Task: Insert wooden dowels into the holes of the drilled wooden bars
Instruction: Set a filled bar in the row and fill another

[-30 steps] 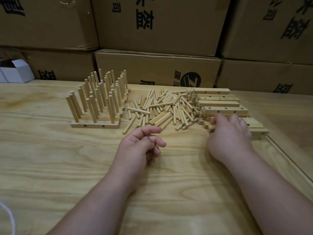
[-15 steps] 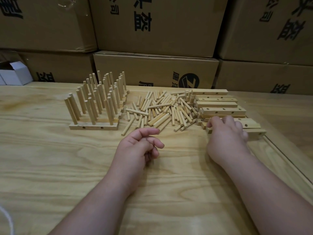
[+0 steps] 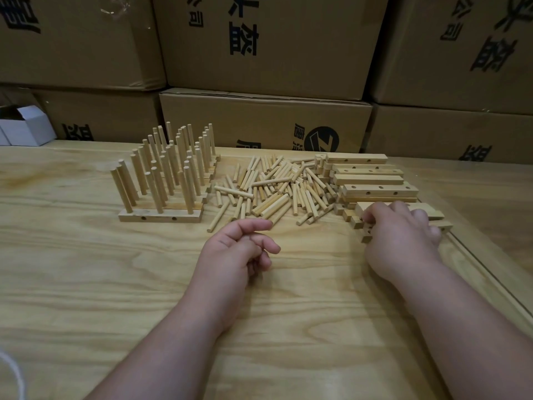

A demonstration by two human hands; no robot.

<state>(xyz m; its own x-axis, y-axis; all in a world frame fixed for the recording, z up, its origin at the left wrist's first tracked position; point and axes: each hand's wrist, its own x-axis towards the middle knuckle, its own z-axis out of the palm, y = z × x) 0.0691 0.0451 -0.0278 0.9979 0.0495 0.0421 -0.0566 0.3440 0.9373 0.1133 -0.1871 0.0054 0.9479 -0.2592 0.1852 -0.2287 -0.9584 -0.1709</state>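
A heap of loose wooden dowels lies in the middle of the table. Left of it stand several drilled bars with upright dowels in them. On the right is a stack of bare drilled bars. My right hand lies over the nearest bar of that stack, fingers curled round it. My left hand rests on the table just in front of the dowel heap, fingers loosely curled, holding nothing.
Stacked cardboard boxes wall off the back of the wooden table. A small white box sits at the far left. A groove runs along the table's right side. A white cord shows at the bottom left.
My right hand has closed a little more over the nearest bar. The left hand has stayed in place.
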